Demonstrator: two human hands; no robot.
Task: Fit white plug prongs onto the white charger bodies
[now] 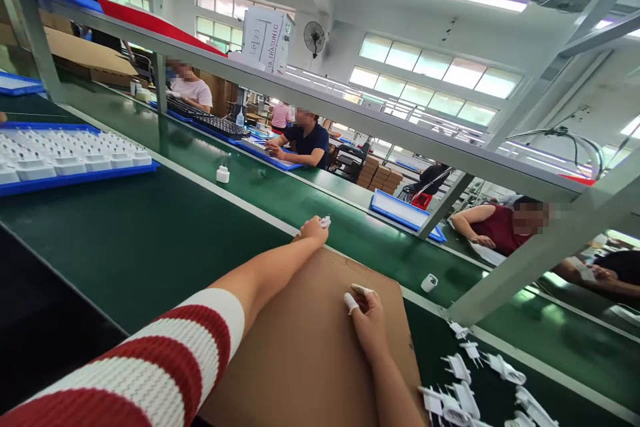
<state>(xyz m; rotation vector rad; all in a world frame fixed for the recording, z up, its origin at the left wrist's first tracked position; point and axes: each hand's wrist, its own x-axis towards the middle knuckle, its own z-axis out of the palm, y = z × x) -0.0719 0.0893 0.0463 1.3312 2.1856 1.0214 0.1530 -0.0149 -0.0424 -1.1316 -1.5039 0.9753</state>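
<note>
My left hand [313, 232] reaches out over the green conveyor belt [280, 200], its fingers closed on a small white plug adapter [326, 221]. The cardboard sheet [310, 340] lies flat below my arms. Above its right part hovers my right hand [369, 317], holding nothing, with thumb and forefinger apart and white covers on the fingertips. Another white plug adapter [223, 173] stands upright on the belt to the left. A white adapter piece [429, 282] lies on the belt to the right.
Several loose white plug adapters [457, 367] are heaped right of the cardboard. At the left, a blue tray [80, 180] holds rows of white adapters. A grey metal frame [310, 97] crosses above the belt. Co-workers sit along the far side, one in a dark shirt [313, 140].
</note>
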